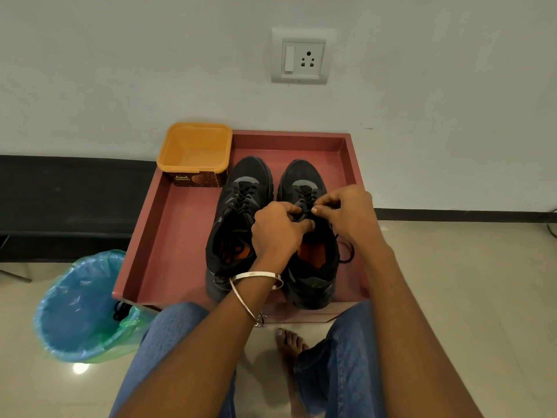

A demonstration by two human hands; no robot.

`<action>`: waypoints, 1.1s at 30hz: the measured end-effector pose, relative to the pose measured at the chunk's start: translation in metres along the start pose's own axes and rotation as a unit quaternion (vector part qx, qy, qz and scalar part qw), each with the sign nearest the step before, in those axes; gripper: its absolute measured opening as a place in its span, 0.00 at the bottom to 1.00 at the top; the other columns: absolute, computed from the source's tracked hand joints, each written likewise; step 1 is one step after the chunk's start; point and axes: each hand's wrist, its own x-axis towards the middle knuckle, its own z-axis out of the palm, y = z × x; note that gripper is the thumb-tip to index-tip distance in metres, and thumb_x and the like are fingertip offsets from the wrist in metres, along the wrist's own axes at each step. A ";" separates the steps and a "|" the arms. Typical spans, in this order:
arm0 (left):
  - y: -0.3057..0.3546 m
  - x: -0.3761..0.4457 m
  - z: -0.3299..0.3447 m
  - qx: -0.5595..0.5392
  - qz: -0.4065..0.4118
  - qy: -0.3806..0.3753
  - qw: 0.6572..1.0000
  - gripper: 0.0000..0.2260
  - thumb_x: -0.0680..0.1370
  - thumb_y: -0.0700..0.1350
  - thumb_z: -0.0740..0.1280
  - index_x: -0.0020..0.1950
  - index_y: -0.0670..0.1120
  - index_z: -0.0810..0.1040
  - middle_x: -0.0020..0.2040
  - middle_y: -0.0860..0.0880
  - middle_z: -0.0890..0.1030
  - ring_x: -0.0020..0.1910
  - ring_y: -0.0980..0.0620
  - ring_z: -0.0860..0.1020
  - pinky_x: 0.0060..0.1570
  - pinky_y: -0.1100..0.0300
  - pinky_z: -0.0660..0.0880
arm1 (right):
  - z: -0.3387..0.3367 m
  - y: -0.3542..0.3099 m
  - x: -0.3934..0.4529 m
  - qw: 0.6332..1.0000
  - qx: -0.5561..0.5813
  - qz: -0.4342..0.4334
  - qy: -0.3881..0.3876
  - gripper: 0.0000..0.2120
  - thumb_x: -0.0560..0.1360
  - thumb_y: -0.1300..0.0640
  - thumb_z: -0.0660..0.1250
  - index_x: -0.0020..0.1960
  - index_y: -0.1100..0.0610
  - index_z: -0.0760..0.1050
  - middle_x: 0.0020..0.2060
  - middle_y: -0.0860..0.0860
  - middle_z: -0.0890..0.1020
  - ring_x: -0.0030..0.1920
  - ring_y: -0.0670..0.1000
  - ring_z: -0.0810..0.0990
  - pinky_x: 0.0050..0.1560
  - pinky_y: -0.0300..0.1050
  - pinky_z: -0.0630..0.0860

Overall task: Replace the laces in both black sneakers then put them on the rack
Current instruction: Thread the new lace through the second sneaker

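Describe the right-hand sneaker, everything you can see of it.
The right sneaker is black with a grey patch near the toe and an orange insole showing through its opening. It stands upright in the pink tray, toe toward the wall, beside the left sneaker, with a narrow gap showing between their toes. Black lace crosses its upper eyelets; a loose end hangs over its right side. Both hands work over the tongue: the left hand and right hand pinch the lace.

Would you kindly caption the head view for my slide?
Both hands, left hand and right hand, pinch the lace of the right sneaker on a pink tray.
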 end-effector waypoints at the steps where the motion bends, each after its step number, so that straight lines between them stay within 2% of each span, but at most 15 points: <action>1: 0.000 0.000 0.000 0.000 -0.002 0.001 1.000 0.17 0.69 0.54 0.76 0.56 0.53 0.82 0.45 0.53 0.82 0.48 0.51 0.80 0.42 0.59 0.74 | 0.000 -0.001 0.001 1.000 -0.014 -0.003 -0.005 0.06 0.73 0.57 0.73 0.48 0.59 0.84 0.41 0.52 0.83 0.40 0.48 0.79 0.43 0.38 0.73; 7: -0.002 0.003 0.000 -0.015 -0.002 0.009 1.000 0.15 0.70 0.53 0.74 0.56 0.53 0.83 0.51 0.50 0.83 0.51 0.49 0.80 0.44 0.59 0.75 | 0.006 -0.009 0.003 0.987 -0.150 -0.053 -0.030 0.07 0.77 0.59 0.63 0.48 0.61 0.79 0.44 0.56 0.81 0.45 0.55 0.79 0.42 0.43 0.73; 9: -0.004 0.005 0.000 -0.030 -0.010 0.008 0.999 0.14 0.70 0.52 0.74 0.54 0.53 0.83 0.51 0.51 0.83 0.51 0.49 0.80 0.45 0.59 0.76 | 0.006 -0.010 0.004 0.984 -0.164 -0.062 -0.043 0.06 0.75 0.60 0.63 0.47 0.61 0.77 0.44 0.56 0.80 0.44 0.54 0.77 0.41 0.46 0.72; 12: -0.005 0.007 -0.001 -0.053 -0.023 0.004 0.998 0.13 0.69 0.52 0.75 0.53 0.54 0.84 0.51 0.52 0.83 0.51 0.50 0.80 0.50 0.54 0.79 | 0.006 -0.009 0.003 0.980 -0.173 -0.080 -0.057 0.03 0.74 0.60 0.64 0.43 0.60 0.74 0.42 0.56 0.77 0.41 0.53 0.73 0.38 0.44 0.67; 17: -0.007 0.012 -0.001 -0.070 -0.038 -0.013 0.997 0.12 0.68 0.51 0.76 0.52 0.55 0.84 0.50 0.50 0.83 0.51 0.50 0.80 0.51 0.53 0.79 | 0.010 -0.004 0.000 0.987 -0.125 -0.086 -0.054 0.05 0.75 0.61 0.63 0.45 0.62 0.75 0.43 0.57 0.77 0.43 0.55 0.75 0.41 0.47 0.72; 22: -0.008 0.013 -0.002 -0.084 -0.042 -0.017 0.995 0.12 0.69 0.49 0.77 0.51 0.53 0.84 0.49 0.51 0.84 0.49 0.52 0.80 0.50 0.56 0.79 | 0.017 -0.001 -0.003 0.992 -0.098 -0.060 -0.047 0.05 0.78 0.59 0.60 0.46 0.60 0.73 0.44 0.54 0.75 0.43 0.51 0.72 0.40 0.43 0.67; 24: -0.009 0.013 -0.003 -0.089 -0.043 -0.019 0.995 0.11 0.69 0.48 0.77 0.51 0.53 0.84 0.49 0.51 0.84 0.48 0.53 0.80 0.50 0.57 0.79 | 0.022 0.000 -0.002 0.993 -0.093 -0.055 -0.046 0.06 0.79 0.59 0.60 0.48 0.61 0.74 0.45 0.55 0.75 0.44 0.52 0.73 0.41 0.44 0.69; 26: -0.008 0.014 -0.004 -0.084 -0.037 -0.030 0.995 0.11 0.69 0.48 0.77 0.51 0.53 0.84 0.47 0.51 0.84 0.48 0.53 0.81 0.50 0.56 0.79 | 0.025 0.002 -0.001 0.996 -0.060 -0.052 -0.045 0.05 0.79 0.59 0.61 0.46 0.60 0.73 0.45 0.55 0.77 0.44 0.51 0.74 0.39 0.39 0.70; 28: -0.008 0.015 -0.008 -0.088 -0.022 -0.060 0.994 0.12 0.69 0.47 0.77 0.51 0.51 0.84 0.44 0.51 0.84 0.46 0.51 0.81 0.50 0.53 0.80 | 0.024 0.004 -0.001 0.998 -0.024 -0.036 -0.046 0.05 0.79 0.60 0.62 0.45 0.58 0.73 0.43 0.53 0.77 0.40 0.47 0.73 0.34 0.29 0.67; 29: -0.008 0.017 -0.010 -0.093 -0.012 -0.078 0.993 0.11 0.70 0.47 0.76 0.52 0.50 0.84 0.43 0.50 0.84 0.45 0.50 0.82 0.49 0.51 0.80 | 0.024 0.004 -0.001 0.999 -0.008 -0.026 -0.045 0.05 0.79 0.59 0.62 0.44 0.57 0.73 0.41 0.51 0.77 0.38 0.45 0.73 0.32 0.28 0.66; 31: -0.008 0.017 -0.014 -0.099 0.006 -0.100 0.990 0.07 0.74 0.47 0.73 0.51 0.48 0.84 0.41 0.47 0.83 0.42 0.46 0.82 0.45 0.48 0.81 | 0.025 0.005 -0.002 0.999 0.013 0.000 -0.039 0.05 0.79 0.59 0.63 0.44 0.57 0.74 0.40 0.50 0.78 0.38 0.46 0.74 0.33 0.30 0.68; 33: -0.008 0.018 -0.015 -0.096 0.014 -0.085 0.992 0.07 0.78 0.47 0.68 0.49 0.47 0.84 0.39 0.43 0.83 0.40 0.42 0.82 0.42 0.47 0.81 | 0.028 0.003 -0.002 0.998 0.030 0.039 -0.031 0.06 0.78 0.58 0.63 0.43 0.56 0.75 0.40 0.50 0.78 0.40 0.49 0.76 0.39 0.40 0.74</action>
